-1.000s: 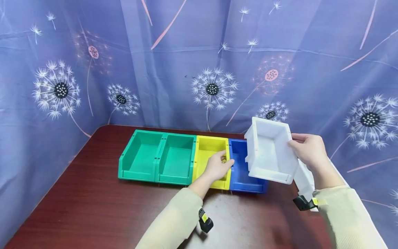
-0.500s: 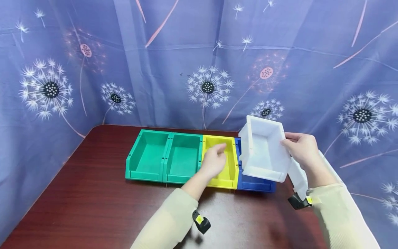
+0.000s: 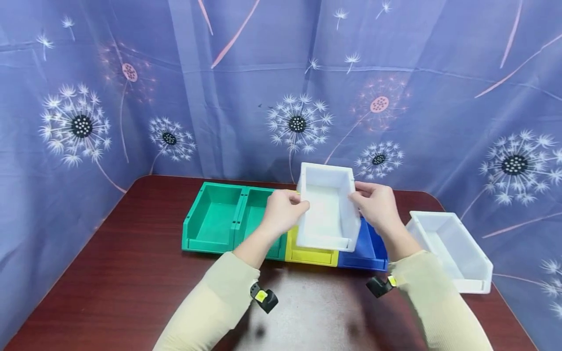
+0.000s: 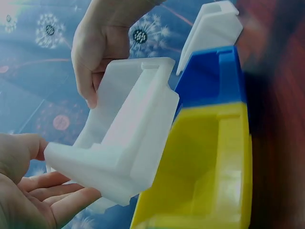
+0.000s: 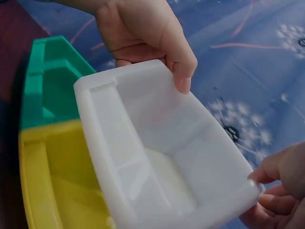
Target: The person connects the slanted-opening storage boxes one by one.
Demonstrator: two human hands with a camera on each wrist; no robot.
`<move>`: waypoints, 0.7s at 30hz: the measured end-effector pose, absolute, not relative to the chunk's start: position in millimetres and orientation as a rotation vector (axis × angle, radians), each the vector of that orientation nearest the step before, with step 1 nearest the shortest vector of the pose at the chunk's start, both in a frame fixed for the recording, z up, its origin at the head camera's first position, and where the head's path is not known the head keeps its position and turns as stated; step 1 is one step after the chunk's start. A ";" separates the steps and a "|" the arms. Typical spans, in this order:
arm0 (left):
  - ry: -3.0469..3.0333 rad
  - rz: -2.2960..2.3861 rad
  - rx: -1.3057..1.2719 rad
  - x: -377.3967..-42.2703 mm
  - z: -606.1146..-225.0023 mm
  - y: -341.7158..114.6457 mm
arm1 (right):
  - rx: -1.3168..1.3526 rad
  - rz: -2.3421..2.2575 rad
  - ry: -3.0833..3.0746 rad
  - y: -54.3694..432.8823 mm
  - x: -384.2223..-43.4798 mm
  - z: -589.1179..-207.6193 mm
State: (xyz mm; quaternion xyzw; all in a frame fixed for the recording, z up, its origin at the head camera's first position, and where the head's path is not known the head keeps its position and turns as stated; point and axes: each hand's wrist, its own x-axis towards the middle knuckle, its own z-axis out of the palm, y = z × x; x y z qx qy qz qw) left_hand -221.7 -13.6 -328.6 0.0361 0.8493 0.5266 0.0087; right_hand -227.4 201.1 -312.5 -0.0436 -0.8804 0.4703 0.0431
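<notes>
Both hands hold a white open-front storage bin [image 3: 322,209] in the air above the row of coloured bins. My left hand [image 3: 281,212] pinches its left side wall, thumb on the rim and fingers beneath, as the left wrist view shows. On the opposite wall my right hand [image 3: 377,207] pinches the rim with thumb and fingers. In the head view the white bin overlaps the yellow bin [image 3: 309,257] and part of the blue bin [image 3: 366,251]. The left wrist view shows the yellow bin [image 4: 200,167] and blue bin [image 4: 209,78] side by side below it.
Two green bins [image 3: 210,246] stand joined at the left end of the row. A second white bin [image 3: 454,243] sits on the dark red wooden table [image 3: 131,292] at the right. A blue dandelion-print curtain [image 3: 237,97] hangs behind and along both sides.
The white bin has moved left, from over the blue bin to over the yellow one. My left hand, earlier at the yellow bin and holding nothing, now grips the white bin's left wall.
</notes>
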 end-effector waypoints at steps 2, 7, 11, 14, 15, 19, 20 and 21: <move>2.675 1.654 0.060 -223.5 -327.2 -27.6 | -0.106 1.503 -2.671 189.6 -230.9 -313.9; 2.725 1.672 -0.088 -228.2 -325.7 -74.8 | -0.034 1.677 -2.615 157.2 -237.1 -318.9; 2.708 1.707 -0.179 -230.1 -325.3 -117.7 | 0.034 1.760 -2.602 128.4 -238.7 -328.0; 2.696 1.749 -0.232 -228.4 -322.2 -148.5 | 0.079 1.794 -2.621 106.2 -240.1 -338.3; 2.702 1.755 -0.251 -227.4 -320.8 -158.5 | 0.096 1.799 -2.637 98.7 -240.8 -342.2; 2.728 1.769 -0.322 -220.0 -314.0 -197.4 | 0.163 1.769 -2.714 67.7 -244.0 -355.5; 2.741 1.760 -0.340 -217.7 -312.3 -206.7 | 0.174 1.766 -2.731 59.7 -244.8 -358.2; 2.757 1.747 -0.363 -215.4 -310.5 -215.9 | 0.187 1.762 -2.750 51.7 -245.5 -360.6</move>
